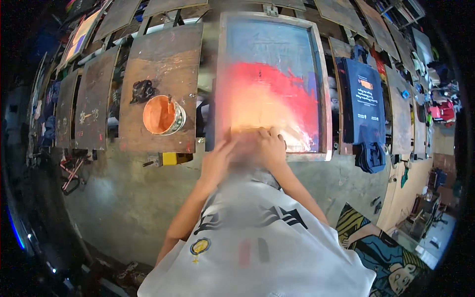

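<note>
Curling over a blurred bar (246, 130), the right hand (272, 147) has a narrow grip; the left hand (217, 159), I cannot tell.

A row of worn brown boards makes the long surface (163, 44). Past its near edge lies a smooth grey floor (123, 208), with a dull patch of light near the left corner. A painted panel (381, 257) rests off the near right corner, beside a tan strip (396, 193). Beyond the left end, darkness holds a blue light (15, 230).
</note>
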Available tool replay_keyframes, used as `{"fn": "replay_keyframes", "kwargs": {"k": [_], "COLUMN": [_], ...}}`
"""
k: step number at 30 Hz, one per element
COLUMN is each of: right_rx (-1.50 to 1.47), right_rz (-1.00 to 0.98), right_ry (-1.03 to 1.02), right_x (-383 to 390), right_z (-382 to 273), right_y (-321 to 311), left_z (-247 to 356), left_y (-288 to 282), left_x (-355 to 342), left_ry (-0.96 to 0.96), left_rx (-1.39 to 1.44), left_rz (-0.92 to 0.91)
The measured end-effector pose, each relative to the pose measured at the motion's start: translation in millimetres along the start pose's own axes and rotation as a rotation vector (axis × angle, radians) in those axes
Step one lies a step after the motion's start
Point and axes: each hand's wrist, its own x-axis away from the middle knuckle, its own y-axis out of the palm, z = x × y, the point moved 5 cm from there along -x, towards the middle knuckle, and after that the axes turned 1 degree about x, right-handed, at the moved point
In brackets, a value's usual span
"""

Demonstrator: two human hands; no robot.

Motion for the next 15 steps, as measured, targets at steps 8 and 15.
{"fn": "replay_keyframes", "kwargs": {"k": [8, 15], "right_rx": [-0.065, -0.042], "right_rz": [0.066, -0.008], "right_ry": [-0.11, -0.239], "right_x": [-41, 2], "right_z": [23, 33], "right_y": [-7, 1], "left_z": [17, 44], "left_y": [-6, 38], "left_x": [-34, 25], "left_ry": [0.029, -0.293], "left_rx": [-0.155, -0.068], "left_rz": [0.162, 0.083]}}
